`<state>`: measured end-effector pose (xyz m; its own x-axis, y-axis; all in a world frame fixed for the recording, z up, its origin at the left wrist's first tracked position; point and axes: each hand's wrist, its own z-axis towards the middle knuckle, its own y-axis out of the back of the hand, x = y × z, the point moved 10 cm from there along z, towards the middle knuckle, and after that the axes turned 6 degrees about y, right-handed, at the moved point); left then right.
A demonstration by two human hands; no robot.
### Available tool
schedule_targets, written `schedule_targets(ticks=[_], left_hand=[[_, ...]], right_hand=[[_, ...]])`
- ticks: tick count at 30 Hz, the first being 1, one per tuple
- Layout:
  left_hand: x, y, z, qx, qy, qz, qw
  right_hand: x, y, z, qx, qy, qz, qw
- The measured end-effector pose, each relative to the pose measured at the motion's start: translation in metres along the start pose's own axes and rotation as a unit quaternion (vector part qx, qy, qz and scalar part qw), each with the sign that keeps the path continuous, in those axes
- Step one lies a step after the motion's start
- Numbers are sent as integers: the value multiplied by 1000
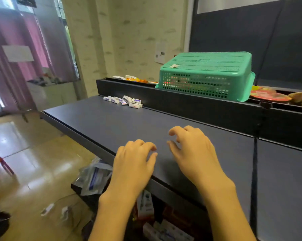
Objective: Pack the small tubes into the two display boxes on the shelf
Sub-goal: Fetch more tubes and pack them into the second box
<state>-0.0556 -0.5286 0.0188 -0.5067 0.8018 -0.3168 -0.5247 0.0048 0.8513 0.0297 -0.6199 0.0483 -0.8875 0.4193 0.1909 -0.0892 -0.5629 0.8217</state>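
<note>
With nothing held in the loosely curled left hand [134, 160] or right hand [192, 152], the tubes [123, 101], heaped at the shelf's [112, 122] far end, are best gathered severally; no boxes are seen.

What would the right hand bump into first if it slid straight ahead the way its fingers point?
Probably nothing on the dark shelf itself; the right hand would likely reach the black back ledge first, though depth is unclear.
</note>
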Motion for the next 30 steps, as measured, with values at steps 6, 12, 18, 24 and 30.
schedule_targets(ticks=[6,12,18,24,30], left_hand=[[66,-4,59,8,-14,-38,999],[141,-22,125,41,-70,-69,994],[218,-25,189,79,-130,-92,984],[254,-31,235,96,-180,-123,971],[276,-45,285,98,-199,-111,969]], right_hand=[[40,-47,64,22,-11,-19,1000],[78,-103,130,14,-61,-55,997],[116,-157,188,24,-142,-82,986],[127,-183,228,15,-201,-99,974],[123,-206,270,17,-218,-110,970]])
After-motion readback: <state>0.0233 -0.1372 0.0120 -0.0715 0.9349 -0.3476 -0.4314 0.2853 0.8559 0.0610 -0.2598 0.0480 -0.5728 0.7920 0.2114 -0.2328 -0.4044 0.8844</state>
